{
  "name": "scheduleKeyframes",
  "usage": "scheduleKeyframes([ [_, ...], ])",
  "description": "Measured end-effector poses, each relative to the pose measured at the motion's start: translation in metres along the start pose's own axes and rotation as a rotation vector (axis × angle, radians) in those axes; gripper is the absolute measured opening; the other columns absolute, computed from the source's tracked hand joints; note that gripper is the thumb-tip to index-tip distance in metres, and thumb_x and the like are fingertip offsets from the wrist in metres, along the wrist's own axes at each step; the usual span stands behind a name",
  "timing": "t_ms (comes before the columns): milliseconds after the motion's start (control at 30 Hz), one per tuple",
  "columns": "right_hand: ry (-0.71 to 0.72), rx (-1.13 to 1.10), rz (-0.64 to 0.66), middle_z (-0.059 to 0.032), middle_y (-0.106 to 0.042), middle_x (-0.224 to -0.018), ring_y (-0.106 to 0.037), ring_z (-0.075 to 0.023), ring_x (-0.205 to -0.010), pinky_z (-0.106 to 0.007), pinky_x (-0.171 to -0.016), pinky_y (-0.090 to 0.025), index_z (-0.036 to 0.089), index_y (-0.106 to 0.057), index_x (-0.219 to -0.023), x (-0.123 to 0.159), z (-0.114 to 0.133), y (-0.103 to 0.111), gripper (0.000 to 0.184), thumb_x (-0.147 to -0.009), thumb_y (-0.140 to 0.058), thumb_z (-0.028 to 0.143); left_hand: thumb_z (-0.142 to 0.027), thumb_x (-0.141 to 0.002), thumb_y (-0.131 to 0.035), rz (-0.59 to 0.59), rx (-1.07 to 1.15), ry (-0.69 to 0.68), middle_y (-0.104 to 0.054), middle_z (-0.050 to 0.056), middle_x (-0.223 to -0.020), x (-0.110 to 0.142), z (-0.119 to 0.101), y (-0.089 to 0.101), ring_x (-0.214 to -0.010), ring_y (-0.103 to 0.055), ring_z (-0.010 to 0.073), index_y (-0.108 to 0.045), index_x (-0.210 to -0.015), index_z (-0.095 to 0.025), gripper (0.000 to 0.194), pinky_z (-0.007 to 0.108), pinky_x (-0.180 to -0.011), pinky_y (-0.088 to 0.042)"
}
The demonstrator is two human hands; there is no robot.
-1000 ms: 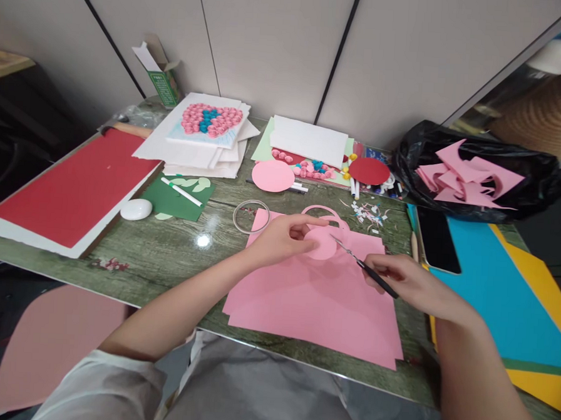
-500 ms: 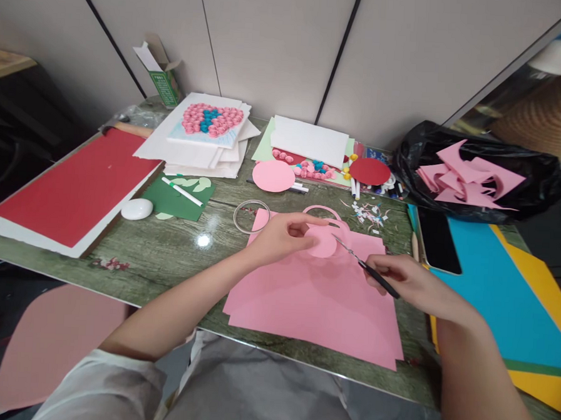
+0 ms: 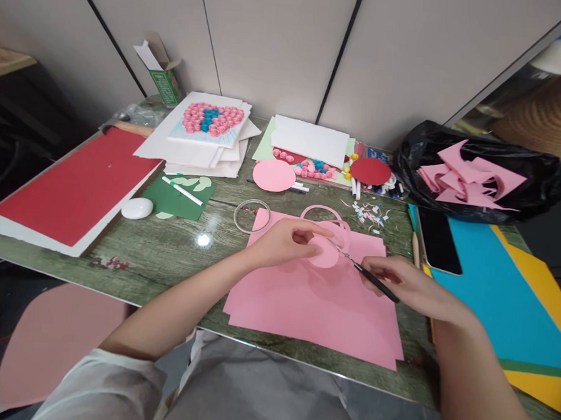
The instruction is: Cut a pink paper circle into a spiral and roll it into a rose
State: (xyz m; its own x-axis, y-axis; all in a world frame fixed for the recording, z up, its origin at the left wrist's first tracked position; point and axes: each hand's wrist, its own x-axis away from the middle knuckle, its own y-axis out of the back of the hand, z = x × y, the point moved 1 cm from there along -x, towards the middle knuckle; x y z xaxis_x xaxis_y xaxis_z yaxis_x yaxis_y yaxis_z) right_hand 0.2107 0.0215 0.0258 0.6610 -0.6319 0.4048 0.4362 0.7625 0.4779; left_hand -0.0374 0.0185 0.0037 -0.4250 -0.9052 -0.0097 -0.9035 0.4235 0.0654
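Note:
My left hand [image 3: 291, 240] pinches a small round piece of pink paper [image 3: 326, 255] between thumb and fingers. My right hand [image 3: 394, 277] is closed round the black handles of a pair of scissors [image 3: 375, 282], whose blades meet the upper right edge of the pink piece. A curling pink paper strip [image 3: 343, 224] loops behind it. Both hands are above a stack of pink paper sheets [image 3: 317, 318] near the table's front edge. A roll of tape [image 3: 252, 216] lies to the left of the stack.
A black plastic bag [image 3: 410, 151] with pink scraps stands back right. Beside it lie a phone [image 3: 439, 240] and blue paper [image 3: 506, 291]. Red paper [image 3: 79, 187] and a white mouse-shaped object [image 3: 137, 209] lie left. Paper bits [image 3: 370, 215] and a pink oval [image 3: 273, 175] lie behind the stack.
The round pink piece has shifted slightly down and right in my left hand, turning a little. The scissor blades now meet its upper edge further left and look more closed.

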Motion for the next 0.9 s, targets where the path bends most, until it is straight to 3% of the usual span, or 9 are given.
scheduleKeyframes([
  [200, 0.018, -0.001, -0.005, 0.0026, -0.042, -0.062, -0.037, -0.0119, -0.059, -0.025, -0.054, -0.029, 0.019, -0.044, -0.067, 0.0014, -0.0008, 0.0011, 0.024, -0.086, -0.045, 0.033, -0.018, -0.073, -0.059, -0.004, -0.039, 0.001, -0.060, 0.003, -0.084, 0.0009, -0.0002, -0.0001, -0.061, -0.042, 0.0076, -0.065, -0.109, -0.018, 0.037, 0.021, -0.054, -0.035],
  [467, 0.028, 0.059, -0.007, 0.0028, -0.042, -0.061, -0.037, -0.0120, -0.059, -0.025, -0.054, -0.029, 0.019, -0.045, -0.066, 0.0018, 0.0001, 0.0023, 0.024, -0.086, -0.044, 0.031, -0.014, -0.073, -0.057, -0.013, -0.005, -0.009, -0.044, -0.004, -0.064, 0.0008, 0.0000, 0.0006, -0.058, -0.038, 0.0069, -0.060, -0.116, -0.018, 0.043, 0.020, -0.053, -0.032],
  [733, 0.025, 0.085, -0.009, 0.0018, -0.043, -0.062, -0.039, -0.0127, -0.059, -0.024, -0.055, -0.031, 0.019, -0.047, -0.066, 0.0016, -0.0020, 0.0037, 0.030, -0.087, -0.043, 0.039, -0.014, -0.072, -0.058, -0.037, 0.002, -0.013, -0.046, -0.003, -0.066, 0.0002, -0.0003, 0.0022, -0.059, -0.040, 0.0078, -0.062, -0.112, -0.017, 0.040, 0.022, -0.055, -0.033],
  [900, 0.012, 0.102, -0.019, 0.0021, -0.043, -0.062, -0.040, -0.0129, -0.060, -0.024, -0.056, -0.031, 0.019, -0.046, -0.066, 0.0015, -0.0044, 0.0039, 0.027, -0.087, -0.043, 0.035, -0.015, -0.072, -0.059, -0.077, 0.038, 0.009, -0.046, -0.004, -0.064, 0.0004, -0.0027, 0.0029, -0.059, -0.041, 0.0076, -0.063, -0.110, -0.017, 0.038, 0.021, -0.055, -0.034],
])
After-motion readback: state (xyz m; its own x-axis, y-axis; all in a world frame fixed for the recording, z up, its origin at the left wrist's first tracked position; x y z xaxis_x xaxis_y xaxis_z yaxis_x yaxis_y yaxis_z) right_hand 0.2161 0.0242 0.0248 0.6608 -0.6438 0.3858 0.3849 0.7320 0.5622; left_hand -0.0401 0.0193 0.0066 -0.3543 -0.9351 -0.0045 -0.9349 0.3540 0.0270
